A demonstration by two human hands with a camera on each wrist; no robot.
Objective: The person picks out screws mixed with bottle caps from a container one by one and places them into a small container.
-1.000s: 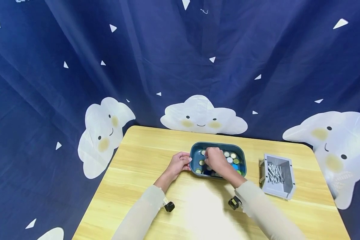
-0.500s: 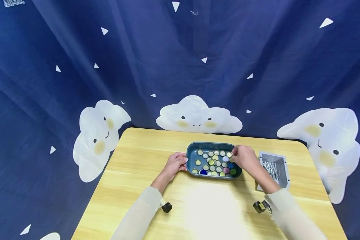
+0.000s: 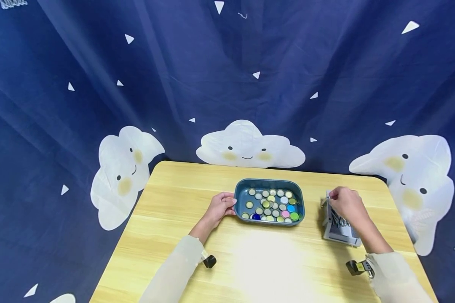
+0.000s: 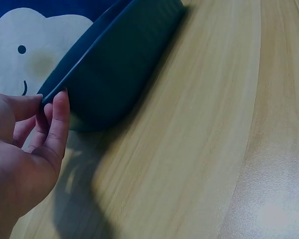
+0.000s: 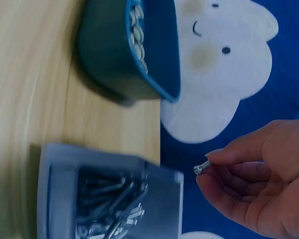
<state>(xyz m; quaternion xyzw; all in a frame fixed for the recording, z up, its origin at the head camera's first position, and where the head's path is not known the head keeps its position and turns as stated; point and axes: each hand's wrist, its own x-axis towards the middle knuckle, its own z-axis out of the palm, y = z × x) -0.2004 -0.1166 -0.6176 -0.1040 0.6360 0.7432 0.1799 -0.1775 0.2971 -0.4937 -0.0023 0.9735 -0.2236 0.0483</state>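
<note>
My left hand [image 3: 218, 208] pinches the left rim of a dark teal tray [image 3: 233, 212]; in the left wrist view, thumb and fingers sit on either side of that rim [image 4: 72, 69]. Many bottle caps [image 3: 266, 204] lie spread inside the tray, mostly pale undersides up, with blue, pink and green ones near the right end. Over the grey bin [image 3: 341, 241] on the right is my right hand [image 3: 348, 204]. Between its thumb and finger it pinches a small silver screw [image 5: 201, 167], round head outward. More silver screws [image 5: 109, 199] lie in the bin, partly hidden by the hand in the head view.
Both containers stand on a light wooden table [image 3: 182, 185], with a strip of tabletop between them. Behind the table hangs a dark blue curtain [image 3: 197, 63] with white clouds and triangles. A bright glare covers the table's front middle.
My right hand has left the tray's inside and moved right, over the grey bin. The left hand stays on the tray's rim. The whole head view has shifted slightly.
</note>
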